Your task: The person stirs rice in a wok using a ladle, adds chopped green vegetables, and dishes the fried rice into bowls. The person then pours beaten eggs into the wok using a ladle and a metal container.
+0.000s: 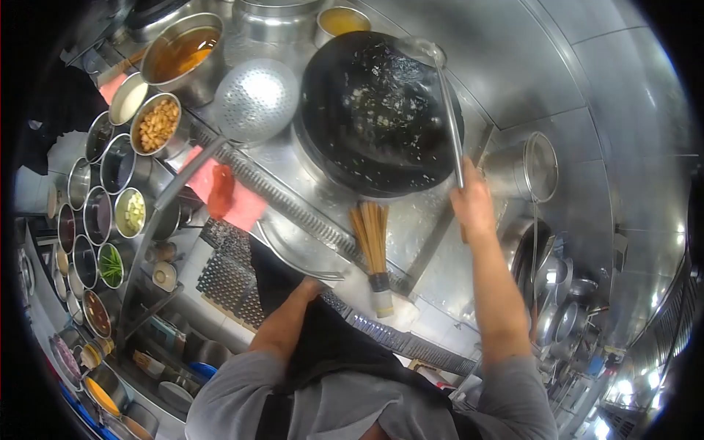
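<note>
A black wok [330, 81] sits on the stove, with chopped pale and green bits in shiny liquid inside. My right hand [473, 202] is closed around the long handle of a metal ladle [449, 121]. The ladle's bowl lies over the wok's far right rim. Low at the front edge of the stove is my left hand [312, 287], beside a curved metal rim [297, 257]; its fingers are hidden, so whether it grips anything cannot be told. Between my hands, a bamboo wok brush [372, 246] rests on the stove's front part.
A perforated skimmer [257, 99] lies left of the wok, near a pot of amber liquid [165, 66]. Pink and red cloths [246, 210] lie across the front ledge. Several ingredient tins stand left, including fried nuts [159, 126]. A cylindrical strainer [541, 167] is right.
</note>
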